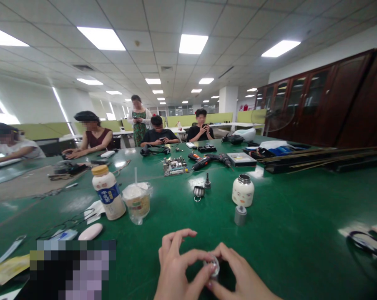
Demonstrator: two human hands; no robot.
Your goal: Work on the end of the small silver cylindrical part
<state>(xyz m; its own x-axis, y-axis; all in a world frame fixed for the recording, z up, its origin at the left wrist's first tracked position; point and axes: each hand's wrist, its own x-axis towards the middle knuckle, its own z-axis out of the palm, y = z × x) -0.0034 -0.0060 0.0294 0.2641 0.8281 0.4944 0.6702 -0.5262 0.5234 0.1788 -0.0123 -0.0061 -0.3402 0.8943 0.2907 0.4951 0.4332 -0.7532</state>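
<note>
Near the bottom centre, a small round metal part (215,268) is held between both hands above the green table. My left hand (182,266) pinches it from above with thumb and index finger, the other fingers raised. Around its right side and base curl the fingers of my right hand (235,273). Its lower part is hidden by the fingers. Beyond the hands stand a grey metal cylinder (240,216) and a cream bottle with an open metal neck (243,191). A small metal cup with a ring (199,192) and a dark metal fitting (207,181) lie further left.
On the green table (288,233) are a milk bottle (109,193), a bagged drink cup (137,202), a pink oval object (90,231), a circuit board (175,166) and power drills (202,161). Several people are around the far side. Long rods (326,156) lie at right.
</note>
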